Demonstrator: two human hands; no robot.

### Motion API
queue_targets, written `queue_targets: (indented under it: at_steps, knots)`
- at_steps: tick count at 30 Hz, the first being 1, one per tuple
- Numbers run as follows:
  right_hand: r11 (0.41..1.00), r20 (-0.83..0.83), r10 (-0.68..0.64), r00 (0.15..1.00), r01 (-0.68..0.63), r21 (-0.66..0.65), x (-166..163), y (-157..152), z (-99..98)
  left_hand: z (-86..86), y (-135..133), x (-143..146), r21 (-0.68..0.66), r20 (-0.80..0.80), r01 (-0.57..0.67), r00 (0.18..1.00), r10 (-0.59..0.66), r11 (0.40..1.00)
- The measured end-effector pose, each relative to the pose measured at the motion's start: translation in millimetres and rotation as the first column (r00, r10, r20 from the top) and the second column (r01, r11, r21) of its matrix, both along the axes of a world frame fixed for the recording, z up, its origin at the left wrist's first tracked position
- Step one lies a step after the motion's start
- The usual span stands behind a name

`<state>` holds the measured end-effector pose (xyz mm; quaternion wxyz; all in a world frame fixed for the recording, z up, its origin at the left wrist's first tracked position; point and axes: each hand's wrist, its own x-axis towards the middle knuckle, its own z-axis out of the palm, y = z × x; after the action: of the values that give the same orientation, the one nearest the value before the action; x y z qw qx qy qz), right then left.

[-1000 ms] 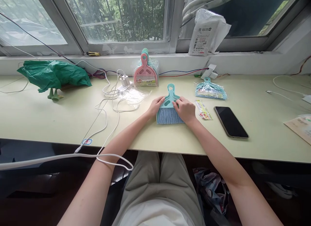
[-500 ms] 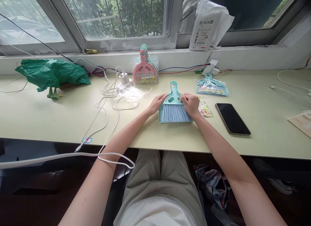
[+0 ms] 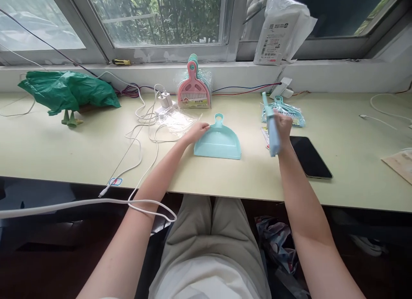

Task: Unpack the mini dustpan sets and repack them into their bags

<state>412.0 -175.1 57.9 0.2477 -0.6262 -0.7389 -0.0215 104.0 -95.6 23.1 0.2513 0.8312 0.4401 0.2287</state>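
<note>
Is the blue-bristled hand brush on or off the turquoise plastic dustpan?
Off: the right hand holds the brush apart from the dustpan, whose bare inner surface shows.

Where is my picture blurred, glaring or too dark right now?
Head view: the brush in the right hand is blurred, the dustpan fairly crisp; head view: glare on the clear plastic wrap, leftmost window pane washed out; head view: deep shadow under the table.
</note>
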Motion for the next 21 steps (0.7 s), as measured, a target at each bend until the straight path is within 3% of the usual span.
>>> queue_targets:
  at_steps: [5,10,16,21]
  knots:
    - [0.984,0.105,-0.178,0.978,0.176,0.023,-6,3,-25.2,-0.3,4,-12,0.134,-0.21,-0.148,0.962,0.174,0.98]
    - [0.972,0.232,-0.229,0.945,0.233,0.009,-9,12,-46.2,2.5,4,-17,0.168,-0.282,-0.164,0.937,0.207,0.972]
    - [0.976,0.327,-0.189,0.926,0.213,-0.038,-13,11,-48.8,5.8,-1,-13,0.189,-0.311,-0.154,0.927,0.208,0.97]
    - [0.974,0.305,-0.206,0.93,0.224,-0.025,-14,10,-45.9,7.4,-2,-14,0.215,-0.315,-0.164,0.921,0.227,0.963]
